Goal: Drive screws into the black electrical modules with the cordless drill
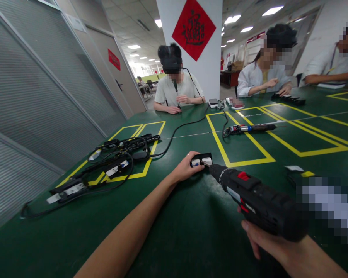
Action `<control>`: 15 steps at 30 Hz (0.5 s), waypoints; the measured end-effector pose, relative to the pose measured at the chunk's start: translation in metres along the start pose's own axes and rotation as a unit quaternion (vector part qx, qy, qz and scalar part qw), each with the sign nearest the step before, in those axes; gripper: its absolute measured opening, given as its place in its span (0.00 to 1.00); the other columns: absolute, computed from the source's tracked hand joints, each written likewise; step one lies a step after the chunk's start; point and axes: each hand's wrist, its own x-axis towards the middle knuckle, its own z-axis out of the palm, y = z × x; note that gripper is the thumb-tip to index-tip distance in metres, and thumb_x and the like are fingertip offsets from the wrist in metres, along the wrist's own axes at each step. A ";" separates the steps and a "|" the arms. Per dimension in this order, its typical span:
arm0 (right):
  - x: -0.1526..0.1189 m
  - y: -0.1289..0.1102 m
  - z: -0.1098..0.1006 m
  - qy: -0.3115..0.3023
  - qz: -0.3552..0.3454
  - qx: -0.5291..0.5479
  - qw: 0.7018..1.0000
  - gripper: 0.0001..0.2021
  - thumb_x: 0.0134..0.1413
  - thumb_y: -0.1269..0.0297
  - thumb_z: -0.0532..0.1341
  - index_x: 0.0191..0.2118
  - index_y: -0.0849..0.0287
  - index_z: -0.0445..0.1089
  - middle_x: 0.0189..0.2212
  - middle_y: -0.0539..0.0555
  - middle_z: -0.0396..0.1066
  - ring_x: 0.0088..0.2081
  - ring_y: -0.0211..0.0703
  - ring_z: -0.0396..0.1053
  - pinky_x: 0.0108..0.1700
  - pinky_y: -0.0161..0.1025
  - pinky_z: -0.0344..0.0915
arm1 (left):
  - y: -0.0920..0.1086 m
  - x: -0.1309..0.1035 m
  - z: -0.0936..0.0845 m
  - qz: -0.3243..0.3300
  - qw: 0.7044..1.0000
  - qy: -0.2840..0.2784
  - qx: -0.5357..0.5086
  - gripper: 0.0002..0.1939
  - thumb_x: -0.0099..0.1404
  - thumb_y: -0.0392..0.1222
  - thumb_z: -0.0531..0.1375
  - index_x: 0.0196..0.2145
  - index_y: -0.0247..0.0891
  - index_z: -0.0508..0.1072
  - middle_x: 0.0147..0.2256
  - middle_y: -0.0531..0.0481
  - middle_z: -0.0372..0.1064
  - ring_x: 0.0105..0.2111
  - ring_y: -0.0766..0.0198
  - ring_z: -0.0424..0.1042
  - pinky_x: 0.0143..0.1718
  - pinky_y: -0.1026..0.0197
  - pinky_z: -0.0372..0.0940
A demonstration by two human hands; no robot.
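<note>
My left hand holds a small black part with white and blue pieces in it against the green table. In my right hand is a black cordless drill with red details, its grip mostly hidden behind the drill body. The drill points left and away from me, and its bit meets the part or sits right over it; exact contact is too small to tell. My left fingers wrap the part's left end, close to the bit.
Black power strips with cables lie at the left. A pen-like electric tool lies beyond the drill, its cord running back. Yellow tape outlines areas. Across the table sit several people, one straight ahead. A blurred-out object lies at the right.
</note>
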 end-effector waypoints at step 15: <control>-0.014 -0.035 -0.016 -0.036 0.051 -0.031 0.998 0.20 0.50 0.47 0.52 0.14 0.52 0.60 0.25 0.56 0.69 0.32 0.51 0.67 0.29 0.42 0.61 | 0.001 0.000 -0.001 0.009 1.000 -0.003 0.007 0.25 0.57 0.48 0.62 0.51 0.39 0.63 0.43 0.47 0.65 0.41 0.59 0.67 0.43 0.58 0.64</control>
